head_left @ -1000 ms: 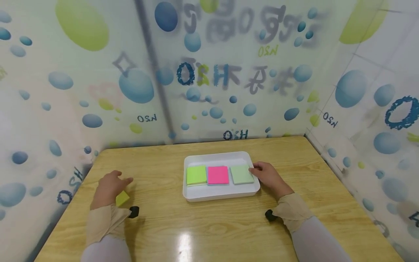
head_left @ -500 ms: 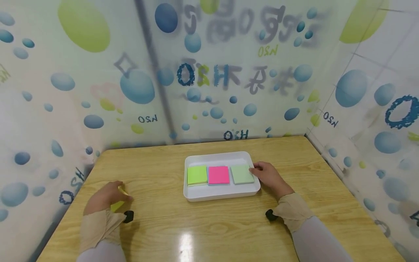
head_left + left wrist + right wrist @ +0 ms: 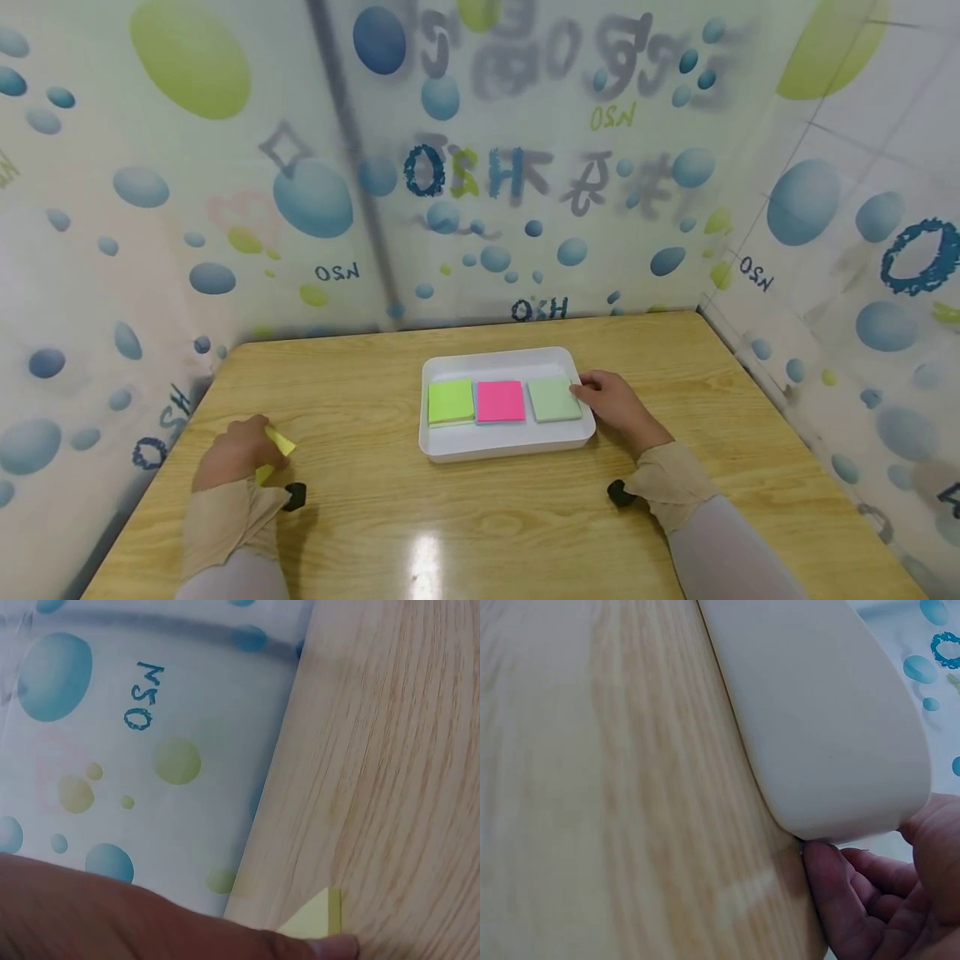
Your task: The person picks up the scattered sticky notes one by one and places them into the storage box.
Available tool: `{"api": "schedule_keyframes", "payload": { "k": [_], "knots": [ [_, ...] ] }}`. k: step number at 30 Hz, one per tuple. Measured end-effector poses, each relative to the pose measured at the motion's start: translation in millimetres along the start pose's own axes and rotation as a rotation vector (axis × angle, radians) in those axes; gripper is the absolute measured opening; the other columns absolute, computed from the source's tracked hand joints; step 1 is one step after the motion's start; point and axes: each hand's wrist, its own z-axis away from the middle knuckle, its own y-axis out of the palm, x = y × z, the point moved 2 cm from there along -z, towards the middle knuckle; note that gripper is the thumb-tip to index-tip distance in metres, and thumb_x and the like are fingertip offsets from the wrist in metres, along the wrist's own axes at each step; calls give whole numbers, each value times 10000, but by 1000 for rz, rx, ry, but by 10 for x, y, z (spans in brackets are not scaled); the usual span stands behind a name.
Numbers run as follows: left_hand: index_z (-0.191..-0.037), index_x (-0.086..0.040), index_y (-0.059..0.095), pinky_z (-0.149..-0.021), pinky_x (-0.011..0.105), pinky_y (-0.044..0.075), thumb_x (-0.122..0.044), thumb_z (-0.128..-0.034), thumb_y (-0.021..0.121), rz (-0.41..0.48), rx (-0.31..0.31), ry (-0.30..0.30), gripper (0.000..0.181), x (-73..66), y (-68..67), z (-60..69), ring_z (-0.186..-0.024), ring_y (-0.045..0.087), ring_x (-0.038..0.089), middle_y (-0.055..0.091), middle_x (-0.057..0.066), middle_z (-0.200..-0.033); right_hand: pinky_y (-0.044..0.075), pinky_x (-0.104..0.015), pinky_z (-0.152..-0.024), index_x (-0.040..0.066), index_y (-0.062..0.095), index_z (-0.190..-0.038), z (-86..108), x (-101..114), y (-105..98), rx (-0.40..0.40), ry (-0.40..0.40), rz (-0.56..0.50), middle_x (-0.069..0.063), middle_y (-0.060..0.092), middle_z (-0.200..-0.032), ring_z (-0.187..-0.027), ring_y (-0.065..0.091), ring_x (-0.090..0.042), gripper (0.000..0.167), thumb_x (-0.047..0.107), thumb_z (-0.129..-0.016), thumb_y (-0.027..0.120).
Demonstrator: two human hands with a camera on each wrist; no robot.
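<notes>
On the left of the table my left hand (image 3: 234,457) pinches a yellow sticky note pad (image 3: 281,440), partly hidden behind the fingers. In the left wrist view a corner of that yellow pad (image 3: 321,915) juts up past the thumb. A white tray (image 3: 510,450) lies at mid-table, holding a lime green pad (image 3: 451,402), a pink pad (image 3: 500,401) and a pale green pad (image 3: 554,398) in a row. My right hand (image 3: 618,408) grips the tray's right end, thumb at the rim; the right wrist view has curled fingers (image 3: 829,877) low against the tray's outer wall (image 3: 832,727).
The wooden table (image 3: 480,517) reaches to a patterned wall (image 3: 465,242) at the back, with more patterned wall on both sides. A small black piece (image 3: 621,493) sticks out from the right wrist wrap, and another black piece (image 3: 296,497) from the left one.
My left hand, first above the yellow pad with fingers spread, has come down and taken hold of it. The pad has turned a little in the fingers. My right hand stays on the tray.
</notes>
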Motion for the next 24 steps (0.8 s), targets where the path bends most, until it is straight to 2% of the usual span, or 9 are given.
{"api": "schedule_keyframes", "payload": {
  "k": [4,7,10,12,17,19,21,24],
  "knots": [
    [-1283,235,445,-822,559,536,-303,-829,796,-3,-15,-8,786,-8,8,-8,-944,594,453,581,374,-1068,501,-473,-1038,7,588,-1400,0,4,6,0,8,-10,-199,622,-1365,-1191,576,-315,489,337,-1040,603],
    [-1187,238,494,-830,568,530,-372,-836,808,9,-23,-21,771,-18,16,-12,-956,586,485,590,360,-1016,505,-462,-1030,8,586,-1400,-1,4,7,0,12,-19,-196,620,-1365,-1187,575,-309,487,338,-1042,604],
    [-1187,240,503,-873,613,512,-468,-839,798,23,-14,-36,842,-22,22,-14,-1019,559,558,579,405,-1064,508,-457,-1026,9,588,-1399,0,7,4,0,11,-20,-196,622,-1364,-1186,577,-309,484,336,-1042,603],
    [-1194,237,521,-907,623,513,-539,-839,779,21,0,-35,891,-24,32,-21,-1055,576,559,589,427,-1126,512,-453,-1020,6,591,-1395,4,13,3,0,5,-17,-197,626,-1358,-1182,582,-305,481,332,-1042,602],
    [-1289,309,342,-977,633,502,-655,-827,737,38,38,-35,1140,-44,69,-39,-1142,558,581,483,513,-1269,516,-437,-999,-4,601,-1377,8,27,2,0,-5,-19,-199,635,-1333,-1156,587,-303,468,319,-1039,608],
    [-1318,323,246,-997,657,481,-664,-827,732,48,48,-43,1204,-52,78,-40,-1189,497,632,413,552,-1293,517,-431,-993,-5,602,-1376,9,29,2,0,-5,-18,-198,637,-1327,-1149,587,-301,467,318,-1038,610],
    [-1329,328,268,-1000,666,478,-672,-831,724,38,45,-45,1206,-47,87,-52,-1203,488,642,406,552,-1319,519,-423,-984,-6,605,-1373,7,30,2,-1,-9,-12,-198,642,-1320,-1142,590,-296,465,317,-1039,609],
    [-1321,309,390,-980,663,492,-699,-826,715,5,31,-29,1169,-52,88,-61,-1183,521,639,455,525,-1333,519,-415,-975,-6,606,-1372,6,29,3,-1,-7,-18,-195,643,-1318,-1139,592,-291,460,312,-1041,608]
  ]
}}
